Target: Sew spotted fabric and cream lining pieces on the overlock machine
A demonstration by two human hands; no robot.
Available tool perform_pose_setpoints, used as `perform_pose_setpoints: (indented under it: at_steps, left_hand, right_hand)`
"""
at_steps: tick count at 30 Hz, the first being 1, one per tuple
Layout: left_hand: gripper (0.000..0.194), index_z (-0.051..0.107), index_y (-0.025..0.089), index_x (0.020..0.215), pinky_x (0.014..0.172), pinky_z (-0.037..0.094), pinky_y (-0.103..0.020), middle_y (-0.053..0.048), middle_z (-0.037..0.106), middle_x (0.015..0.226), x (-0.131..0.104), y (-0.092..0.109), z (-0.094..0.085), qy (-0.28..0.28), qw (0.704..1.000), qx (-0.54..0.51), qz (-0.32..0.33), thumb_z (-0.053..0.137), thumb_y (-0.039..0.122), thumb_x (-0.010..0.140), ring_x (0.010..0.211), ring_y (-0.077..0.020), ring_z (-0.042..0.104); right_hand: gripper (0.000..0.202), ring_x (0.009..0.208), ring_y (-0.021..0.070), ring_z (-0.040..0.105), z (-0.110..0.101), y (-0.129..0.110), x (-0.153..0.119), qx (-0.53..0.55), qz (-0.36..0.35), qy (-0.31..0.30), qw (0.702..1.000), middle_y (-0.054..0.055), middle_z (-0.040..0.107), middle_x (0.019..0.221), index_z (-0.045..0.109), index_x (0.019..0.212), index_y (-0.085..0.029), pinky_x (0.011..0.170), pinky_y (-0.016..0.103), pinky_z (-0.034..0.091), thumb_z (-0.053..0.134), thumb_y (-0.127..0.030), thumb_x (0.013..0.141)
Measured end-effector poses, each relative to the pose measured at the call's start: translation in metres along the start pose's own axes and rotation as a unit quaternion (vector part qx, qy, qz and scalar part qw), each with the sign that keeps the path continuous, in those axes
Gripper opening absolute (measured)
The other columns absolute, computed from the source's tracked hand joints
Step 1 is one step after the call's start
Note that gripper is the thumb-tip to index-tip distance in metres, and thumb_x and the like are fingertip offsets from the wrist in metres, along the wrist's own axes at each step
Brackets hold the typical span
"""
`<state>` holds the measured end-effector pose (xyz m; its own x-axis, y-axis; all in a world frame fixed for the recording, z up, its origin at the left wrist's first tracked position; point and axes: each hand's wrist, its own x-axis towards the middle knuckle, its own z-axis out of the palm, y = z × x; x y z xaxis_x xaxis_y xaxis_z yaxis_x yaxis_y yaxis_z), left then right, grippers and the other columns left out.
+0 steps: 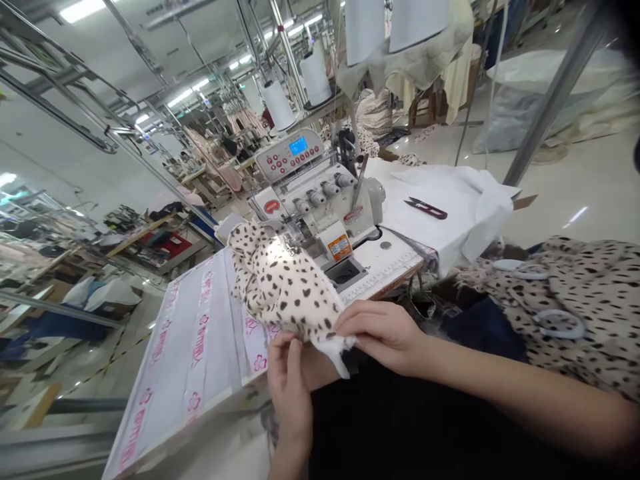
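Observation:
A cream fabric piece with dark spots lies over the bed of an overlock sewing machine, its far part under the lit needle area. My right hand pinches the fabric's near right edge between thumb and fingers, where the border looks frayed. Lower and to the left, my left hand is closed on the near left edge, thumb against fingers. Between the two hands a pale strip of the edge hangs down. The fingertips of both hands are partly hidden by the cloth.
Thread snips rest on white cloth right of the machine. More spotted fabric is piled at the right. The table reaches left under printed plastic film. Thread cones stand above, and a metal post slants at the right.

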<state>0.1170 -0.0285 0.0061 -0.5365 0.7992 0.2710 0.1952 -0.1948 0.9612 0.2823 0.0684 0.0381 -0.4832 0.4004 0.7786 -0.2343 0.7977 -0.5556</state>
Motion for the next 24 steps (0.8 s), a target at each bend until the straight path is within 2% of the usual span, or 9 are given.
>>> perform_pose_setpoints:
  at_steps: [1, 2, 4, 6, 10, 13, 16, 20, 24]
  left_hand:
    - [0.020, 0.056, 0.019, 0.099, 0.081, 0.044, -0.033, -0.007, 0.054, 0.098, 0.004, -0.004, 0.003, -0.027, 0.989, -0.098, -0.110, 0.051, 0.033, 0.085, 0.096, -0.0205, 0.051]
    - [0.029, 0.055, 0.019, 0.103, 0.081, 0.045, -0.035, -0.009, 0.054, 0.104, 0.009, -0.006, 0.008, -0.074, 0.959, -0.187, -0.202, 0.050, 0.040, 0.085, 0.100, -0.0229, 0.051]
    - [0.046, 0.055, 0.018, 0.109, 0.085, 0.045, -0.039, -0.012, 0.052, 0.113, 0.023, -0.005, 0.016, -0.145, 0.895, -0.302, -0.295, 0.050, 0.053, 0.081, 0.107, -0.0274, 0.048]
    - [0.054, 0.057, 0.019, 0.109, 0.090, 0.043, -0.040, -0.011, 0.052, 0.116, 0.041, 0.002, 0.021, -0.119, 0.892, -0.335, -0.280, 0.051, 0.060, 0.075, 0.110, -0.0278, 0.046]
    - [0.054, 0.054, 0.022, 0.115, 0.093, 0.043, -0.038, -0.008, 0.055, 0.115, 0.067, 0.018, 0.014, 0.018, 0.952, -0.238, -0.191, 0.045, 0.059, 0.077, 0.112, -0.0258, 0.047]
    - [0.054, 0.047, 0.021, 0.123, 0.092, 0.045, -0.038, -0.009, 0.050, 0.122, 0.069, 0.021, 0.006, 0.069, 0.966, -0.176, -0.177, 0.045, 0.054, 0.080, 0.112, -0.0258, 0.047]
    - [0.056, 0.042, 0.023, 0.126, 0.088, 0.048, -0.036, -0.008, 0.047, 0.125, 0.063, 0.018, 0.002, 0.120, 0.969, -0.139, -0.163, 0.053, 0.048, 0.078, 0.110, -0.0254, 0.049]
    - [0.051, 0.049, 0.019, 0.120, 0.081, 0.051, -0.034, -0.009, 0.059, 0.107, 0.061, 0.013, -0.007, 0.156, 0.982, 0.028, -0.105, 0.058, 0.046, 0.077, 0.097, -0.0248, 0.057]
    - [0.048, 0.058, 0.012, 0.106, 0.073, 0.053, -0.036, -0.011, 0.063, 0.090, 0.073, 0.010, -0.016, 0.160, 0.967, 0.188, -0.062, 0.062, 0.047, 0.074, 0.086, -0.0268, 0.060]
  right_hand:
    - [0.016, 0.082, 0.0126, 0.058, -0.002, 0.000, 0.003, 0.025, 0.008, 0.018, 0.999, 0.008, 0.061, 0.087, 0.058, 0.088, -0.015, 0.073, 0.022, 0.049, 0.042, -0.012, 0.087]
    - [0.014, 0.084, 0.0129, 0.058, -0.003, 0.000, 0.006, 0.043, 0.014, 0.034, 0.998, 0.008, 0.061, 0.088, 0.058, 0.087, -0.016, 0.075, 0.023, 0.049, 0.045, -0.012, 0.087]
    - [0.012, 0.088, 0.0137, 0.057, -0.003, 0.001, 0.011, 0.060, 0.019, 0.060, 0.996, 0.008, 0.060, 0.094, 0.059, 0.085, -0.016, 0.078, 0.025, 0.048, 0.048, -0.013, 0.085]
    - [0.011, 0.089, 0.0138, 0.057, 0.000, 0.002, 0.014, 0.071, 0.010, 0.074, 0.995, 0.009, 0.059, 0.095, 0.059, 0.085, -0.016, 0.080, 0.025, 0.047, 0.049, -0.013, 0.085]
    - [0.016, 0.079, 0.0124, 0.058, 0.013, 0.009, 0.004, 0.095, -0.017, 0.024, 0.995, 0.008, 0.061, 0.085, 0.059, 0.086, -0.015, 0.070, 0.021, 0.048, 0.044, -0.014, 0.086]
    - [0.018, 0.072, 0.0111, 0.058, 0.019, 0.014, -0.008, 0.093, -0.005, -0.027, 0.995, 0.007, 0.060, 0.082, 0.060, 0.084, -0.015, 0.063, 0.018, 0.047, 0.042, -0.012, 0.084]
    - [0.017, 0.073, 0.0103, 0.058, 0.013, 0.012, -0.010, 0.067, 0.005, -0.066, 0.996, 0.005, 0.060, 0.086, 0.058, 0.086, -0.017, 0.062, 0.017, 0.044, 0.043, -0.009, 0.082]
    - [0.018, 0.066, 0.0103, 0.055, 0.000, 0.011, -0.009, 0.015, 0.003, -0.120, 0.993, 0.003, 0.060, 0.081, 0.056, 0.085, -0.019, 0.055, 0.019, 0.040, 0.041, -0.009, 0.083]
    - [0.020, 0.068, 0.0111, 0.056, -0.002, 0.026, -0.009, -0.001, 0.025, -0.137, 0.990, 0.004, 0.059, 0.080, 0.055, 0.085, -0.019, 0.058, 0.019, 0.041, 0.039, -0.008, 0.082]
